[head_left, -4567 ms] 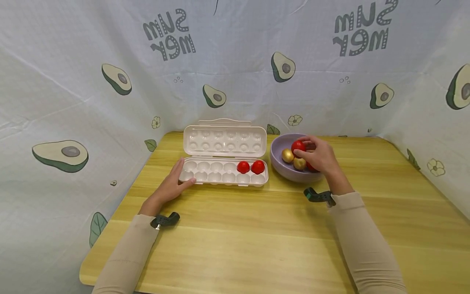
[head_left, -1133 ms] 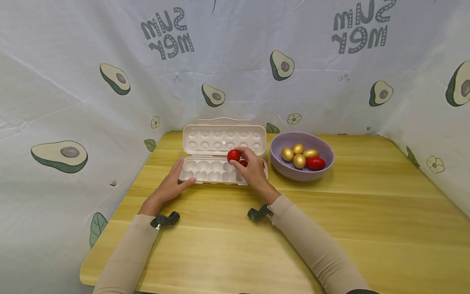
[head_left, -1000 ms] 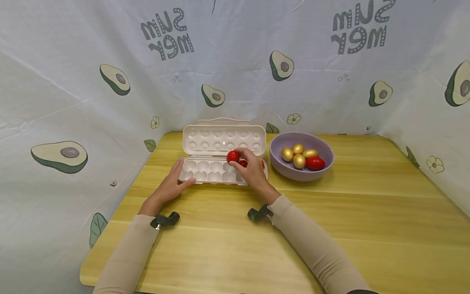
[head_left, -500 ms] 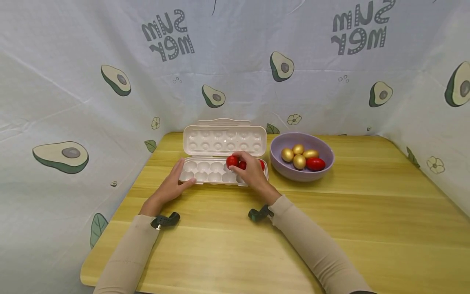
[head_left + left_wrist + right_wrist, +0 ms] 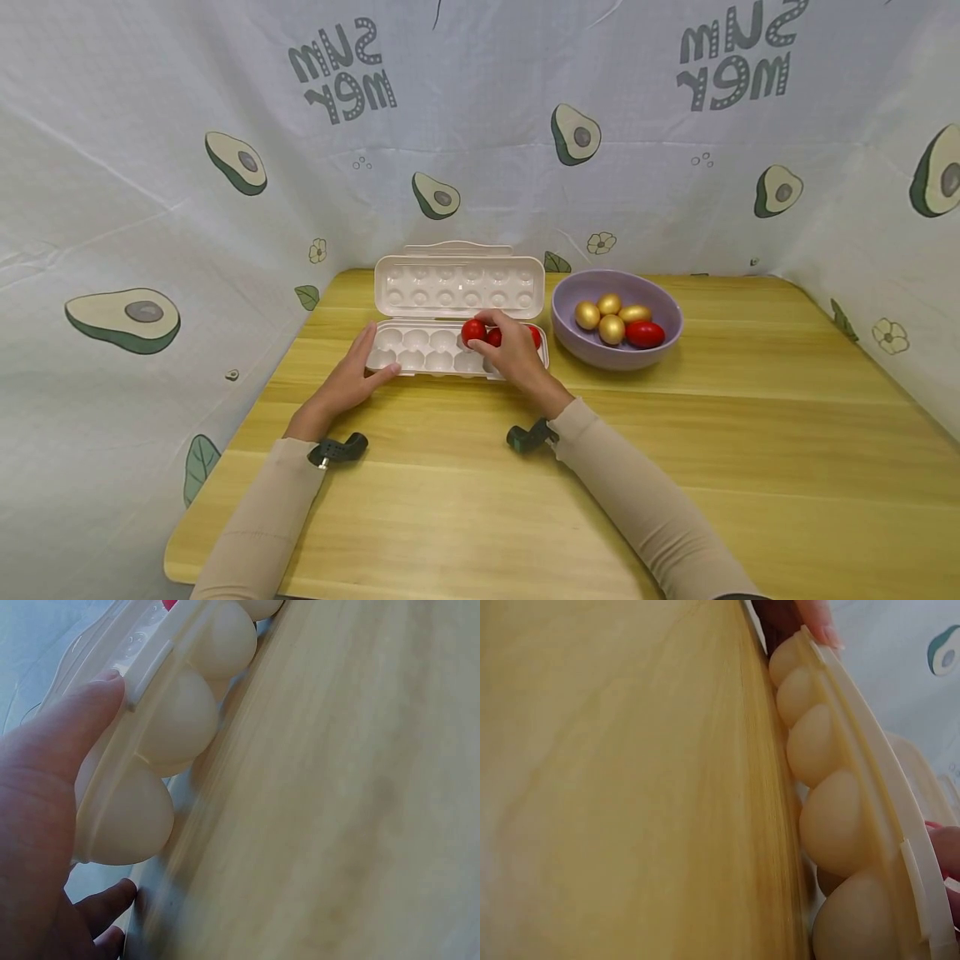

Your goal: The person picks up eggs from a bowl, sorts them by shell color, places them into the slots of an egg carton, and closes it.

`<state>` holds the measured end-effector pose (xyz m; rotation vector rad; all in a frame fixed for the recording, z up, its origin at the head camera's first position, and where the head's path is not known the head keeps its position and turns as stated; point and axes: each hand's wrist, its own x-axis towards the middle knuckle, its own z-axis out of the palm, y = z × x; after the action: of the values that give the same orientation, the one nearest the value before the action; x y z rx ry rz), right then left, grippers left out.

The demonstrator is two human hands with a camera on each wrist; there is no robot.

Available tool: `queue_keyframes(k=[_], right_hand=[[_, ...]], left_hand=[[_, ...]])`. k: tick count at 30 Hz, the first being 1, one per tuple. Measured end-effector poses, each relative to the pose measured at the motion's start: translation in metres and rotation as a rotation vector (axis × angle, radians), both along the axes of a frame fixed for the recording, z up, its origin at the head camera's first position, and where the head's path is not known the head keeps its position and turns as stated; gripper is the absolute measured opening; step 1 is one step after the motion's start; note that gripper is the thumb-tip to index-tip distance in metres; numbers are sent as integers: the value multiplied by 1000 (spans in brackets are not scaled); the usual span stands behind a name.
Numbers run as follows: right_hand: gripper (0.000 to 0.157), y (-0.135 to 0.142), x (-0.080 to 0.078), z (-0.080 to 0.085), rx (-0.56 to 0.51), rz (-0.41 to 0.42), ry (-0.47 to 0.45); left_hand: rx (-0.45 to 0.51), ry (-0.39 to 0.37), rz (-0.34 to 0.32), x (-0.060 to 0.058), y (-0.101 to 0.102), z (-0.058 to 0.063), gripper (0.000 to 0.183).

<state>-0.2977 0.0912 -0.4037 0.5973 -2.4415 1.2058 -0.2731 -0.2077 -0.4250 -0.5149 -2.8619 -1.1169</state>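
Observation:
My right hand point(image 5: 519, 352) pinches a red egg point(image 5: 473, 331) between thumb and fingers, low over the back row of a cream egg carton point(image 5: 415, 339). Two more red eggs sit right of it in that row, one point(image 5: 495, 337) partly behind my fingers and one point(image 5: 535, 337) at the end. My left hand point(image 5: 347, 379) holds the carton's left end, its thumb over the front rim, as the left wrist view shows beside the rounded cups point(image 5: 180, 712). In the right wrist view only fingertips point(image 5: 949, 851) appear at the rim; the held egg is mostly hidden.
Right of the carton stands a purple bowl point(image 5: 615, 358) with several golden eggs point(image 5: 611, 330) and one red egg point(image 5: 644, 335). The carton's lid point(image 5: 459, 287) stands raised at the back. A printed curtain point(image 5: 510, 200) hangs behind the wooden table point(image 5: 465, 483).
My right hand has brought a red egg from the bowl leftward to the carton, then lowered it to the back row; over the last half second it barely moves. The left hand stays put.

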Motion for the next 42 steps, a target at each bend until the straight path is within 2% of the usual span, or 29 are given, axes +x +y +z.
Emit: queue_keyframes(k=[8,14,19,24,30,35,42], right_hand=[[27,0,0,-3,77,-35,-3],[24,-1,1,-3,84,-40,-18],[23,-1,1,-2,61,-30,-18],[20,1,2,1,-10,-9,-19],[21,5,6,10,-25,-4,-28],[22,9,8,23,-28,-14,24],[23,21,6,44,-113,40,43]], left_hand=[[4,-9,5,2,0,0,94],[14,-10,2,3,0,-1,94],[10,-12,6,3,0,0,94],[4,-6,4,2,0,-1,95],[2,-5,2,0,1,-1,95],[5,-6,-2,-1,1,-1,95],[10,-6,1,-1,0,-1,94]])
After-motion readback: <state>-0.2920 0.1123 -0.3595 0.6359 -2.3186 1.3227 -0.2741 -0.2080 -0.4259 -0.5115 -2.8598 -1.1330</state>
